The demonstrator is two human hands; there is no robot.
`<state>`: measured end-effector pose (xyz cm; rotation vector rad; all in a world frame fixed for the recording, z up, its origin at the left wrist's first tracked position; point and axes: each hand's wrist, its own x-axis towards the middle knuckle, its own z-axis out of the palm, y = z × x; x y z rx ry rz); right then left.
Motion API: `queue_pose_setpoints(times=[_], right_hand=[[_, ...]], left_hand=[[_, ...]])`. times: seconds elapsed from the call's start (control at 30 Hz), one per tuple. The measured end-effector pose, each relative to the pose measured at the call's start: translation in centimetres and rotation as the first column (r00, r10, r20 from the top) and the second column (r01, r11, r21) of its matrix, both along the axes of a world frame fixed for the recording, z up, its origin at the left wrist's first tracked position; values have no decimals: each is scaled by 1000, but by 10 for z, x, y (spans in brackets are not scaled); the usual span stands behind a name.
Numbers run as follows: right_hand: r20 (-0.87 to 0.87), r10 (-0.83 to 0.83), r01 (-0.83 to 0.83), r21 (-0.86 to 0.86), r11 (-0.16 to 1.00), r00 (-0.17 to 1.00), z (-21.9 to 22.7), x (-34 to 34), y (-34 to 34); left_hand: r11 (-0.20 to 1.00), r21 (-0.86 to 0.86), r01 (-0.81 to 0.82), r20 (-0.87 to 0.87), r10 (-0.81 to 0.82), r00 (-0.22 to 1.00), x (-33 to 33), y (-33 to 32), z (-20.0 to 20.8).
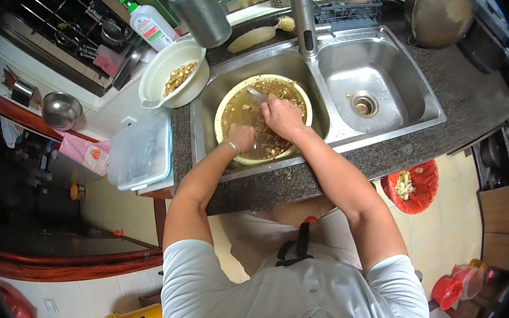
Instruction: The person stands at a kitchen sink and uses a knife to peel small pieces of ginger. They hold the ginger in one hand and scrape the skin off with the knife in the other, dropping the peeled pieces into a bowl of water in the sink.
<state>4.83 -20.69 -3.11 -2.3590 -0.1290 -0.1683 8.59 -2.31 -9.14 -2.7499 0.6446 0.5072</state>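
Observation:
A round pale-yellow basin (pixel 220 110) sits in the left bowl of the steel sink, holding murky brown water (pixel 237 108) with many small bits floating in it. My right hand (pixel 282 117) reaches over the basin's middle, closed on a short grey blade-like tool (pixel 256 95) whose tip points to the far left; its exact kind is unclear. My left hand (pixel 241 137) is in the basin's near left part, curled, its fingertips hidden by the water. Whatever it may hold cannot be made out.
A pale bowl (pixel 199 81) of brown nut-like pieces stands left of the sink, near a clear-lidded box (pixel 140 148). The tap (pixel 305 25) rises behind the sink divider. A long root vegetable (pixel 253 38) lies behind. Pans (pixel 439 9) lean at right; a red-lined bin (pixel 420 195) is below.

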Motion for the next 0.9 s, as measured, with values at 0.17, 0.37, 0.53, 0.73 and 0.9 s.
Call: queue_pose_setpoints(times=[0.17, 0.37, 0.53, 0.73, 0.9], right_hand=[[6, 32, -32, -48, 998, 999, 2, 2, 8], [-46, 35, -35, 8, 999, 998, 6, 2, 9], [-21, 23, -23, -6, 1000, 1000, 1, 5, 6], [-28, 29, -29, -11, 1000, 999, 0, 7, 6], [-53, 38, -38, 12, 999, 998, 3, 3, 8]], left_hand=[[434, -694, -575, -515, 259, 817, 19, 37, 31], [-40, -549, -835, -835, 70, 545, 2, 66, 82], [-147, -460, -876, -875, -92, 475, 3, 56, 74], [-101, -457, -884, -889, 17, 458, 32, 52, 36], [604, -607, -517, -463, 259, 847, 37, 51, -30]])
